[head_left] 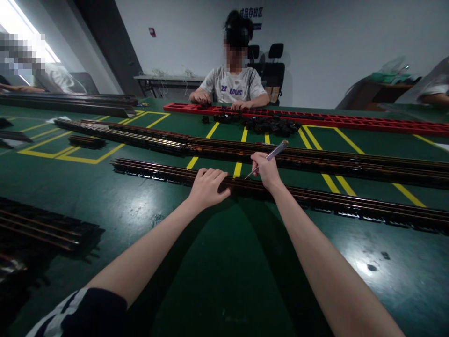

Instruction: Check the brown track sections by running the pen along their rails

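Observation:
A long black strip [157,172] with copper-coloured lines along it lies across the green table in front of me. My left hand [209,187] is closed over its middle, fingers on the far side and thumb at the near side. In my right hand [265,169] is a slim screwdriver [277,150] with a pale see-through handle, held slanted. Its thin shaft points down and left, with the tip at the strip just right of my left hand. Whether the tip touches a screw is too small to tell.
Beyond lies a bundle of similar strips [315,158], with a short piece [87,141] to its left. More strips [42,229] lie at near left. Across the table a person [235,84] works at a red rack [351,120] beside black parts [271,125]. Yellow tape [328,180] marks the table.

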A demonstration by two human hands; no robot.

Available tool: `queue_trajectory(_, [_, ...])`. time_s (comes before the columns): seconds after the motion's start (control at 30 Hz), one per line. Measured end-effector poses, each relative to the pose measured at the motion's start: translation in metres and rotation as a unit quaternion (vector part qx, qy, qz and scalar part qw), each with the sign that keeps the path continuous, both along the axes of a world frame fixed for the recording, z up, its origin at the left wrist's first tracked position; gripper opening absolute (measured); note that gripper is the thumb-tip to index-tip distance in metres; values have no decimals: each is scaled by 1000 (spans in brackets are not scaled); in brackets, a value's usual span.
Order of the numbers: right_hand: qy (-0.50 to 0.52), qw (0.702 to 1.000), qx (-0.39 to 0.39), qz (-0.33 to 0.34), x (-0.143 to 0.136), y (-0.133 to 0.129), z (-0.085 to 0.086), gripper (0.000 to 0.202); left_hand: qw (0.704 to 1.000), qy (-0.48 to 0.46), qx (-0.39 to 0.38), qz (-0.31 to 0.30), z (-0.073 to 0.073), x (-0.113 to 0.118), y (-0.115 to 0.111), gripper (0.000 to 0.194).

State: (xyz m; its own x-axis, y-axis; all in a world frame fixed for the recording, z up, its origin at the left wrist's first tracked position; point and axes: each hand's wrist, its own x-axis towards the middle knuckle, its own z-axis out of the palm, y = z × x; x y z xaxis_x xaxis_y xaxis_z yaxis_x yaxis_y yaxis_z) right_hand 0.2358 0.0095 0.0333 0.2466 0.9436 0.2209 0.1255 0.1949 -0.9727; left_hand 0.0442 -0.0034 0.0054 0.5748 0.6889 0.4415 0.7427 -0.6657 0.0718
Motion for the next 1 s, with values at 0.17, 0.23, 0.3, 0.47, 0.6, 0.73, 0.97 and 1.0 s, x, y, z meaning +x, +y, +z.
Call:
queue_trajectory(0.17, [3, 1000, -2, -6, -1, 0, 0, 36, 1000, 2, 2, 5, 1, 1, -1, 37])
queue_trajectory(0.23, [1, 1000, -5, -7, -1, 0, 1, 36, 1000, 2, 0, 4, 2, 1, -1, 36])
queue_trajectory(0.3, [0, 1000, -7, -7, -1, 0, 1, 36, 1000, 1, -1, 4, 2, 1, -1, 35])
queue_trajectory(0.47, [3, 1000, -4, -4, -1, 0, 2, 37, 1000, -4, 2, 1, 1, 1, -1, 36])
queue_trajectory(0.6, [1, 1000, 1, -3, 0, 1, 1, 36, 1000, 0, 4, 1, 1, 1, -1, 37])
queue_trajectory(0.73, [-1, 1000, 3, -2, 0, 1, 0, 36, 1000, 2, 3, 1, 1, 1, -1, 37])
queue_trajectory(0.97, [3, 1000, -6, -3, 0, 1, 0, 36, 1000, 4, 7, 2, 1, 0, -1, 37])
queue_trajectory(1.0, [3, 1000, -7, -3, 0, 1, 0, 36, 1000, 5, 8, 2, 0, 0, -1, 38])
